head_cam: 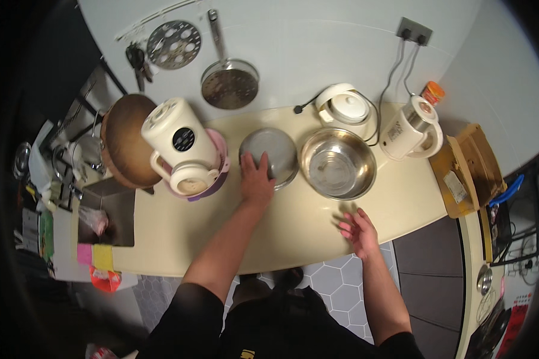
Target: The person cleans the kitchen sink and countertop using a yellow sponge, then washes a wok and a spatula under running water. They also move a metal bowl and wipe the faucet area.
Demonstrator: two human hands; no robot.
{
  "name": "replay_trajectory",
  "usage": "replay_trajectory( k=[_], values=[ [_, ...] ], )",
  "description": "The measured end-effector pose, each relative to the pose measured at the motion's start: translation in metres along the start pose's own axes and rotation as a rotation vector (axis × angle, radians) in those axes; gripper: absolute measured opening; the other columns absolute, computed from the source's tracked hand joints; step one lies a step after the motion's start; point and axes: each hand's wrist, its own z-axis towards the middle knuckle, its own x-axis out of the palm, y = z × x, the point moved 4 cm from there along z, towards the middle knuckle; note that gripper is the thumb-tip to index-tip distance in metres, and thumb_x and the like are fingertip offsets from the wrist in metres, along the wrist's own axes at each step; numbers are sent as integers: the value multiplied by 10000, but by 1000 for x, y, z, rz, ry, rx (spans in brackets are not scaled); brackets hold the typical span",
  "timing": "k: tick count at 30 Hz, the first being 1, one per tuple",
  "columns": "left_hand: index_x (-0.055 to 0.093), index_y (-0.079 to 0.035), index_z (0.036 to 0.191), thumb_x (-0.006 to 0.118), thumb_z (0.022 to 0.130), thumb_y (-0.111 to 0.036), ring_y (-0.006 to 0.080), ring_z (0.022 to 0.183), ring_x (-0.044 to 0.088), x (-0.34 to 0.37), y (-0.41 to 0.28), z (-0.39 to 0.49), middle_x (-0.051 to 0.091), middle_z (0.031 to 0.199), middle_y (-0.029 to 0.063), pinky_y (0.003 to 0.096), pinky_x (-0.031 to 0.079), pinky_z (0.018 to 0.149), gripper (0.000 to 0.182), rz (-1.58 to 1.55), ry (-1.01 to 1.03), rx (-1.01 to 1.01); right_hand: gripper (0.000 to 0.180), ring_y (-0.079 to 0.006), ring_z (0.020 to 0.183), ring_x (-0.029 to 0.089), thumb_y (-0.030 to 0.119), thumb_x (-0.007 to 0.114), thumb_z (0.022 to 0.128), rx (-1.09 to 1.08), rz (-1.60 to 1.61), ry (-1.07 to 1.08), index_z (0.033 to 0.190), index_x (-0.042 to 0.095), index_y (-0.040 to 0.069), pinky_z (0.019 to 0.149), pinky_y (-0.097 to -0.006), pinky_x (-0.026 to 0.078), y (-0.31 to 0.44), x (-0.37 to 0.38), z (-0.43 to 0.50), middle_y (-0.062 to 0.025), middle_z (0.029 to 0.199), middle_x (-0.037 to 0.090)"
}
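Observation:
My left hand (258,181) reaches over the counter with its fingers spread over the near left side of an upturned grey metal bowl (274,146). Whether the fingertips press on it or hover just above, I cannot tell. To its right a shiny stainless steel basin (337,168) stands with its hollow side up. My right hand (360,231) is in the air in front of that basin, palm turned inward, fingers loosely apart and holding nothing. Left of the grey bowl, a cream blender-like appliance (184,134) with a handle sits in a pink and purple basin (222,157).
A white electric pot (348,107) with its cord and a cream jug appliance (413,128) stand at the back right. A cardboard box (467,170) occupies the right end. The sink (125,215) and a large brown wok (128,139) are left. A strainer (230,85) hangs on the wall.

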Motion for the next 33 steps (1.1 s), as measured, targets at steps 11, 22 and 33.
replay_trajectory(
  k=[11, 22, 33],
  values=[
    [650, -44, 1172, 675, 814, -158, 397, 1236, 538, -51, 2, -209, 507, 1394, 231, 462, 470, 1001, 377, -588, 363, 396, 429, -202, 820, 663, 294, 610, 969, 25, 86, -152, 1309, 531, 44, 702, -341, 569, -68, -127, -155, -97, 989, 685],
    [681, -76, 1085, 693, 849, -159, 344, 972, 666, -133, 214, -286, 694, 1044, 132, 402, 542, 845, 251, -531, 501, 95, 429, -217, 888, 661, 284, 643, 942, 40, 62, -149, 1277, 562, 28, 774, -359, 560, -153, 1, -210, -93, 1001, 680],
    [658, -84, 1122, 710, 843, -224, 348, 1001, 653, -162, 271, -339, 674, 1087, 137, 427, 541, 861, 317, -478, 657, 161, 589, -320, 1362, 471, 313, 578, 958, -196, 142, 819, 1457, 428, 38, 1152, -421, 365, -135, 333, -206, -195, 1497, 445]
  ],
)
